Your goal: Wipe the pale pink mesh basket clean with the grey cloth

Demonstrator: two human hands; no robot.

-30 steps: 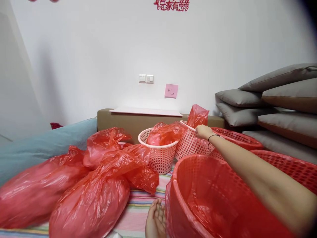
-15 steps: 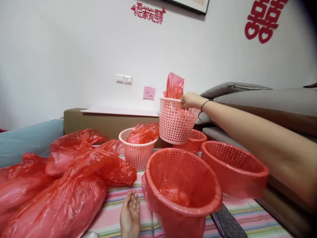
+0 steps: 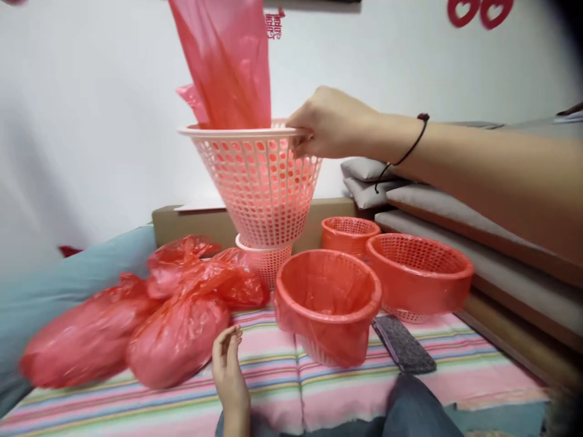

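A pink mesh basket (image 3: 259, 194) hangs in the air at the centre, its rim pinched by my right hand (image 3: 321, 124). Out of its top rises a translucent red plastic bag (image 3: 228, 60). Below and partly behind it stands another pink basket (image 3: 268, 264). My left hand (image 3: 230, 370) is low over the striped cloth, palm up with loosely bent fingers and nothing in it. To its right a basket lined with a red bag (image 3: 328, 309) stands on the cloth. Stuffed red bags (image 3: 177, 340) lie to its left.
Two more red-lined baskets, a wide one (image 3: 419, 273) and a smaller one (image 3: 348, 233), stand at the right. A grey folded cloth (image 3: 405, 346) lies on the striped cloth (image 3: 273, 364). Grey cushions (image 3: 455, 206) are stacked at the right edge.
My right hand has brought the pink basket closer, up and to the left, with the red bag sticking out higher. My left hand's fingers have curled a little. The view has shifted.
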